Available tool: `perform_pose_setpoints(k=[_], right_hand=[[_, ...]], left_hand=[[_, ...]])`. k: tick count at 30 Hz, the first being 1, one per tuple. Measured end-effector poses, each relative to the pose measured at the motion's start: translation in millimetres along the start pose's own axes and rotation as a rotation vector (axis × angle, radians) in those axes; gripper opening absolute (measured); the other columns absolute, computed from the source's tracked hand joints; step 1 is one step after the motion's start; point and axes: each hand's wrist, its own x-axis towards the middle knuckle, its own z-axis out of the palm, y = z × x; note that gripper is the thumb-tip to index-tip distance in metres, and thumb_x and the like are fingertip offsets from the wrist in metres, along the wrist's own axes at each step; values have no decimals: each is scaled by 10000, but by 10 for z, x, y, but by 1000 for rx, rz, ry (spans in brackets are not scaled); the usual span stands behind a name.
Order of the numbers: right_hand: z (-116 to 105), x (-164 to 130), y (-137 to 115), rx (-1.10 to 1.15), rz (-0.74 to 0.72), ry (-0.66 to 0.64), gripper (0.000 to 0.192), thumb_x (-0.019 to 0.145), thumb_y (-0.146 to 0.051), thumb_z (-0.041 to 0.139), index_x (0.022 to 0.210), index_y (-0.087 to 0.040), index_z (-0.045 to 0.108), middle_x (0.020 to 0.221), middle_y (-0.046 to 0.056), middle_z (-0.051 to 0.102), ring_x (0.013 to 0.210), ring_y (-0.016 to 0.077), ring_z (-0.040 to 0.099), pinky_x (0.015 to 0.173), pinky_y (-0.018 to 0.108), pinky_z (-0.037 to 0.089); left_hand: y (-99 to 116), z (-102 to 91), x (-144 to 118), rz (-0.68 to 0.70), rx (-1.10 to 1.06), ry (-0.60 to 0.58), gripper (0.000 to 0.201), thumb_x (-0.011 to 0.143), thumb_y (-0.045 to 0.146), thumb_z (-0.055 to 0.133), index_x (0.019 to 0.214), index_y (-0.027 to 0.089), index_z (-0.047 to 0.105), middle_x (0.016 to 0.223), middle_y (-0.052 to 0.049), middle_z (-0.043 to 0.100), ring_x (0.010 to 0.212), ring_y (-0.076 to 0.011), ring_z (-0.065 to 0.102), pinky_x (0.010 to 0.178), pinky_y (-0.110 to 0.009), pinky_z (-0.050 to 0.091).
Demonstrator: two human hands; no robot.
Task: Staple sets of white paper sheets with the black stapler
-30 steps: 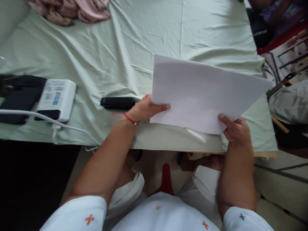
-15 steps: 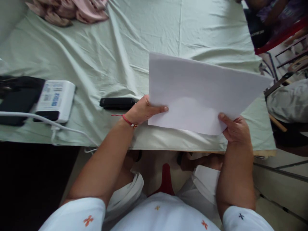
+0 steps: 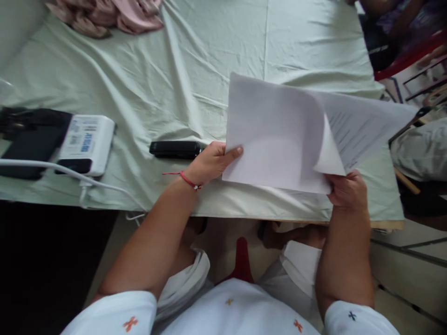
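Note:
I hold a thin stack of white paper sheets above the near edge of a table draped in pale green cloth. My left hand pinches the stack's left edge, thumb on top. My right hand grips the lower right corner. The top sheet's right corner curls up and leftward, uncovering a printed sheet beneath. A red thread circles my left wrist.
A black stapler-like object lies just left of my left hand. Farther left sit a white device with a white cable and black gear. Pink cloth lies at the far edge. Chairs and a person stand at right.
The top sheet's right corner has lifted and curled leftward, exposing the printed page below. My right thumb has left the top of the stack. Both hands stay at the stack's edges.

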Motion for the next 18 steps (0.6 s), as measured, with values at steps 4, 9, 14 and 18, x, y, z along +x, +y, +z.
perform_pose_setpoints(k=[4, 9, 14, 18], right_hand=[[-13, 19, 17, -19, 47, -20, 410, 511, -447, 1080, 709, -297, 754, 791, 22, 803, 712, 265, 753, 671, 436, 675], [-24, 67, 52, -6, 76, 6, 463, 494, -486, 1100, 778, -305, 782, 832, 10, 830, 685, 247, 736, 620, 417, 664], [-44, 117, 98, -100, 87, 2, 467, 501, -539, 1090, 736, -280, 781, 764, -6, 810, 614, 201, 693, 539, 345, 599], [-7, 114, 71, -77, 96, -19, 464, 493, -558, 1100, 692, -313, 760, 751, 6, 807, 612, 251, 722, 534, 405, 634]], left_hand=[[33, -2, -28, -15, -24, -39, 642, 794, 837, 875, 868, 206, 780, 817, -45, 796, 794, -225, 759, 695, -296, 623], [66, 1, -86, 64, 161, 54, 625, 856, 823, 816, 759, 213, 723, 719, -20, 736, 657, -172, 659, 587, -267, 522], [114, 54, -237, 209, 231, 396, 617, 977, 807, 693, 797, 218, 745, 593, -8, 690, 427, -106, 436, 436, -282, 320], [132, 55, -334, 310, 221, 649, 520, 1056, 718, 668, 885, 241, 785, 630, 5, 731, 457, -106, 452, 495, -309, 359]])
